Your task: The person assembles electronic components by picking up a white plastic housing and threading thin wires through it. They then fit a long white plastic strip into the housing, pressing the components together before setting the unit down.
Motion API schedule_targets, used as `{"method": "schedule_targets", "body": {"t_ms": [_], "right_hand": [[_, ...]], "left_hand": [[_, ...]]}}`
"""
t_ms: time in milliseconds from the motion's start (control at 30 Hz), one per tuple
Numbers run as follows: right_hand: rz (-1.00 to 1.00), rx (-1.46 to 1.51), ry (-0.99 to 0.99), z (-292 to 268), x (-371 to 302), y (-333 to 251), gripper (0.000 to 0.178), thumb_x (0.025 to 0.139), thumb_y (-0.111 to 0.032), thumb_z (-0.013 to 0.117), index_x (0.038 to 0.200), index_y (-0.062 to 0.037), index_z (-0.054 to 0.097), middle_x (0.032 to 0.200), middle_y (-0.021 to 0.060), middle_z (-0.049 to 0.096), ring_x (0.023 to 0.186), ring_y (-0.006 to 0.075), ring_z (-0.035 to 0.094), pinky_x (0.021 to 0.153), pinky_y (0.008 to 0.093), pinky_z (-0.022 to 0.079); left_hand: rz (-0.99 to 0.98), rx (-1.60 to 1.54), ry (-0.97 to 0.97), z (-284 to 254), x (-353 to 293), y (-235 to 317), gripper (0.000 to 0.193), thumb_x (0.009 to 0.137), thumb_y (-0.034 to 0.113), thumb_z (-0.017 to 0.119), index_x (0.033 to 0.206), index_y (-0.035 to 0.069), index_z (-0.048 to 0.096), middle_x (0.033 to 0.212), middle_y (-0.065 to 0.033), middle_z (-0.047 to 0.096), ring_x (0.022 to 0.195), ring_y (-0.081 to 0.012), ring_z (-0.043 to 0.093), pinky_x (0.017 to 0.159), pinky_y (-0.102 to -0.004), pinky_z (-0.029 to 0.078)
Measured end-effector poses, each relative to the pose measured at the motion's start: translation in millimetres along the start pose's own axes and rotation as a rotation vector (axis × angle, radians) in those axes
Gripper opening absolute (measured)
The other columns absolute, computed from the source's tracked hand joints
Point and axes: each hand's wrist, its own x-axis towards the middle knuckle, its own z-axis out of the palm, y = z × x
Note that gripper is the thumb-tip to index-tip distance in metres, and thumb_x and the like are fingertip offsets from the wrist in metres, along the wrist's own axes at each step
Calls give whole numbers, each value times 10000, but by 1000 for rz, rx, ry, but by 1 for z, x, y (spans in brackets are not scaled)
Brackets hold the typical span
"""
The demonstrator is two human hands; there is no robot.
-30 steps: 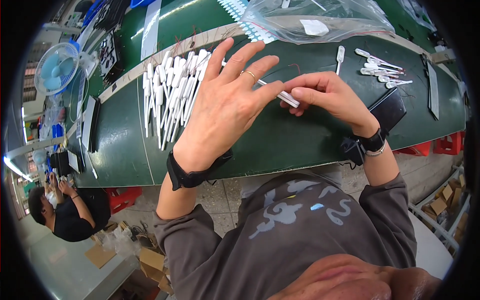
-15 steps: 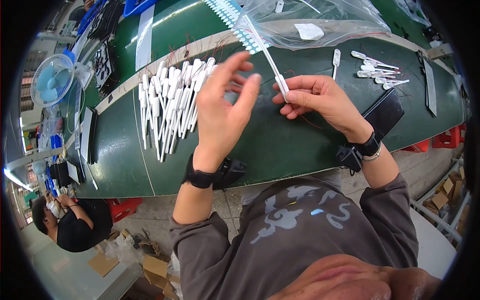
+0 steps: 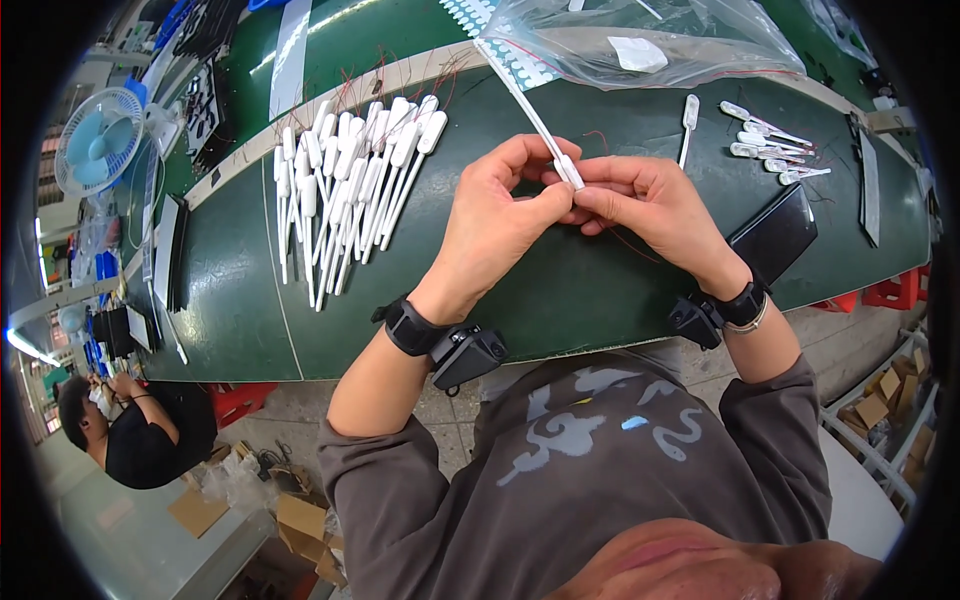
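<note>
Over the middle of the bench, a slim white plastic stick with a wider end points away from me and leans left. Its wide end sits between my two hands, and a thin red wire trails from beneath. My left hand pinches that end with thumb and fingers. From the other side my right hand grips the tip, its thumb meeting the left one. To the left lies a pile of similar white sticks, wide ends away from me, with red wires. The fingertips partly hide the held end.
A single white stick and several short white pieces with wires lie at the right. A black phone-like slab rests by my right wrist. Beyond are a clear plastic bag and a sticker sheet. A person sits far left.
My left hand has come right and down from the air and now grips the stick's wide end beside my right hand. The right hand keeps its hold.
</note>
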Motion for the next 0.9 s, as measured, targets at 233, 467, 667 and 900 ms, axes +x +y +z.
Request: {"method": "schedule_targets", "body": {"t_ms": [233, 467, 667, 900], "right_hand": [[-9, -76, 19, 0, -1, -2, 345, 1032, -126, 621, 1334, 41, 628, 1136, 84, 724, 986, 106, 690, 852, 249, 578], [-32, -189, 27, 3, -4, 1, 343, 1034, -119, 618, 1336, 42, 626, 1156, 67, 715, 991, 100, 680, 873, 250, 576], [-70, -233, 24, 3, -3, 1, 353, 1042, -120, 602, 1361, 30, 613, 1160, 59, 713, 1000, 95, 666, 889, 253, 563], [-128, -282, 4, 1, -2, -6, 361, 1044, -103, 578, 1381, 22, 603, 1151, 66, 712, 994, 103, 655, 920, 266, 542]], "left_hand": [[7, 63, -31, -3, -1, 0, 295, 939, 18, 653, 1226, -37, 614, 1144, -95, 667, 1025, -152, 655, 939, -316, 576], [-9, 45, 27, 1, -1, -9, 272, 897, 43, 674, 1164, -3, 650, 1058, -47, 677, 969, -109, 642, 888, -278, 548], [-9, 92, 29, 2, -2, -5, 334, 937, 14, 654, 1264, -39, 612, 1174, -97, 669, 1038, -147, 656, 947, -305, 565], [4, 1, -74, -6, 3, 6, 377, 961, 30, 657, 1324, -56, 602, 1135, -104, 703, 1004, -148, 685, 910, -276, 567]]}}
